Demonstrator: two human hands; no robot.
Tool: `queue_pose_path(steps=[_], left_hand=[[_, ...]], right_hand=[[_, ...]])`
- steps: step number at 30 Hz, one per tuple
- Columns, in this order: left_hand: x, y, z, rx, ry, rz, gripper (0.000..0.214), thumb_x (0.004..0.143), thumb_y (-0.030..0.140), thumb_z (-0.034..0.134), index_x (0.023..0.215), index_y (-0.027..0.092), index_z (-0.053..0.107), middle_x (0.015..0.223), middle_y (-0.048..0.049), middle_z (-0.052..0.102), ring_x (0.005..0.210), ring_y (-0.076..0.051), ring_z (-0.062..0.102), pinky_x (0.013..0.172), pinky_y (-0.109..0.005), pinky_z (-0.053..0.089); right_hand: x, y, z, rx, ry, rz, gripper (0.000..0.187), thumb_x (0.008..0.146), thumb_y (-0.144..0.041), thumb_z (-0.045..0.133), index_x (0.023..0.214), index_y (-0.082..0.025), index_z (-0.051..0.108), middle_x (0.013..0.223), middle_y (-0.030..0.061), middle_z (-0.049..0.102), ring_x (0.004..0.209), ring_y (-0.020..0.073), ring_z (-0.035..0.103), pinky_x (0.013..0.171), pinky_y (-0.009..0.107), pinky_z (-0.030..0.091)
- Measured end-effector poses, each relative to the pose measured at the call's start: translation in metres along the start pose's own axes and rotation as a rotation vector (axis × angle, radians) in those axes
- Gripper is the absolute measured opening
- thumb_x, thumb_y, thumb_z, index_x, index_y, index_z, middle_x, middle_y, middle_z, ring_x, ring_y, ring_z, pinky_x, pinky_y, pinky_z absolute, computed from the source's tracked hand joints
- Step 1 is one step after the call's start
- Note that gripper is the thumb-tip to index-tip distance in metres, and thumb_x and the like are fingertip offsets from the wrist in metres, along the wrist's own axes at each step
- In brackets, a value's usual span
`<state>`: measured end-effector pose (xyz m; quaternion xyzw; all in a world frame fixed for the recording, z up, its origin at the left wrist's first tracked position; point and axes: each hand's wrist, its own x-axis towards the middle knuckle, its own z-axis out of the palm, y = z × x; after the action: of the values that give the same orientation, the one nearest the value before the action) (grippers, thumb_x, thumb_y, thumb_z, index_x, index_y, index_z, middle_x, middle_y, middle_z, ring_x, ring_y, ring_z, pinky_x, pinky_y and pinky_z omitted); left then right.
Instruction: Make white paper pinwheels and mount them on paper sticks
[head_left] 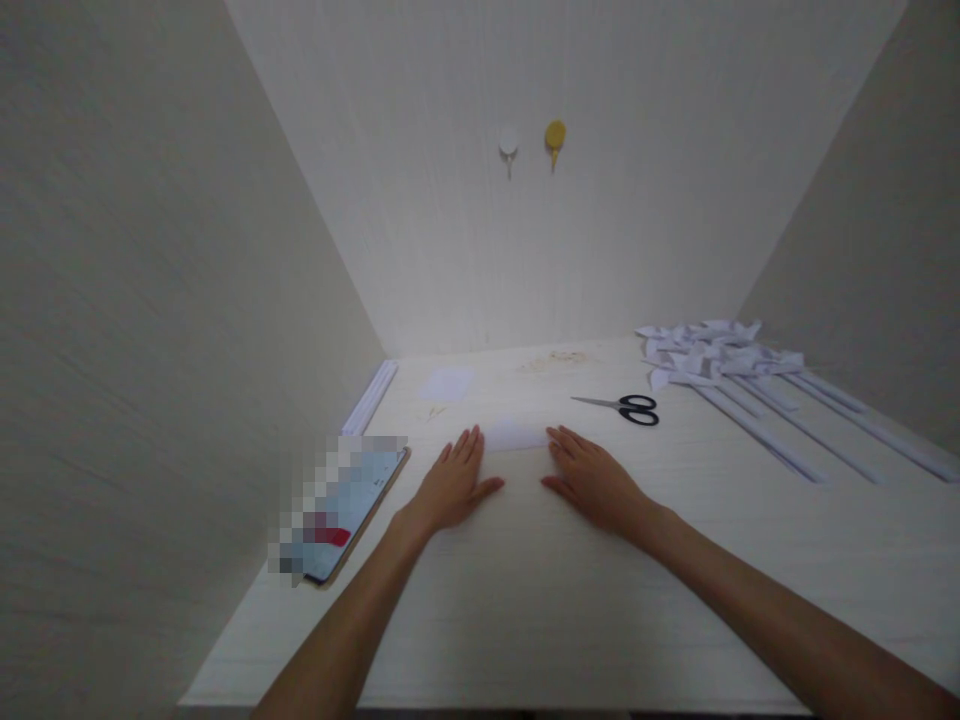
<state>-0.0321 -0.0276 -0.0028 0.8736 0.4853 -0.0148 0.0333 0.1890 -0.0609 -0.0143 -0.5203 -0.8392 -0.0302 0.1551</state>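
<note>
A small white sheet of paper [514,434] lies flat on the pale table, between my two hands. My left hand [456,482] rests at its left end, fingers stretched forward and thumb out to the right. At the right end, my right hand [589,476] lies with its fingertips on or beside the paper's edge, thumb pointing left. Both palms face down and neither hand grips anything. Beyond the right hand lie scissors [628,407] with black handles, blades pointing left. A second white paper piece [448,383] sits farther back on the left.
Several folded paper flowers with rolled paper stems [712,355] are heaped at the back right. White paper strips [370,398] lie along the left wall. A phone [352,515], partly blurred, stands near my left forearm. Two hooks, one white [508,145] and one yellow [555,137], hang on the back wall.
</note>
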Motion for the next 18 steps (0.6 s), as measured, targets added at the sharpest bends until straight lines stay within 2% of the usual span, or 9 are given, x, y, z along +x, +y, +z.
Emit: queue_pose_path(steps=[5,8,11,15,18], left_hand=[[0.003,0.002,0.0,-0.012,0.012,0.02,0.075,0.079,0.056,0.022,0.131,0.002,0.014,0.138,-0.0189,0.01,0.128,-0.026,0.007,0.101,-0.043,0.017],[0.002,0.006,-0.001,-0.026,0.013,0.071,0.076,0.079,0.057,0.021,0.132,0.003,0.013,0.139,-0.0183,0.01,0.128,-0.026,0.006,0.101,-0.044,0.015],[-0.002,0.019,-0.004,-0.047,-0.005,0.159,0.078,0.078,0.059,0.02,0.132,0.004,0.014,0.139,-0.0171,0.009,0.128,-0.025,0.003,0.102,-0.043,0.012],[-0.006,0.041,-0.007,-0.108,-0.025,0.277,0.079,0.076,0.061,0.024,0.132,0.006,0.015,0.139,-0.0165,0.01,0.128,-0.023,0.005,0.103,-0.041,0.011],[-0.005,0.047,-0.008,-0.163,-0.018,0.328,0.073,0.078,0.056,0.029,0.13,0.006,0.02,0.138,-0.0167,0.016,0.128,-0.021,0.011,0.103,-0.038,0.014]], right_hand=[[0.0,0.007,0.001,0.036,0.022,-0.082,0.038,0.081,-0.032,0.044,0.103,-0.003,0.054,0.125,0.0206,0.043,0.117,0.0256,0.038,0.095,0.037,0.035],[0.0,0.009,0.003,0.048,0.032,-0.065,0.039,0.082,-0.032,0.042,0.108,-0.004,0.051,0.118,0.0201,0.049,0.11,0.0249,0.046,0.091,0.037,0.038],[0.002,0.009,0.001,0.046,0.051,-0.029,0.034,0.082,-0.028,0.042,0.107,-0.007,0.051,0.109,0.0182,0.056,0.1,0.024,0.053,0.085,0.037,0.043],[0.006,0.007,-0.002,0.054,0.032,-0.014,0.019,0.08,-0.024,0.046,0.093,-0.014,0.056,0.093,0.0113,0.06,0.087,0.0215,0.057,0.075,0.035,0.047],[0.006,0.009,-0.001,0.09,0.035,-0.043,0.018,0.079,-0.021,0.048,0.093,-0.015,0.057,0.102,0.0117,0.057,0.091,0.0211,0.056,0.078,0.035,0.047]])
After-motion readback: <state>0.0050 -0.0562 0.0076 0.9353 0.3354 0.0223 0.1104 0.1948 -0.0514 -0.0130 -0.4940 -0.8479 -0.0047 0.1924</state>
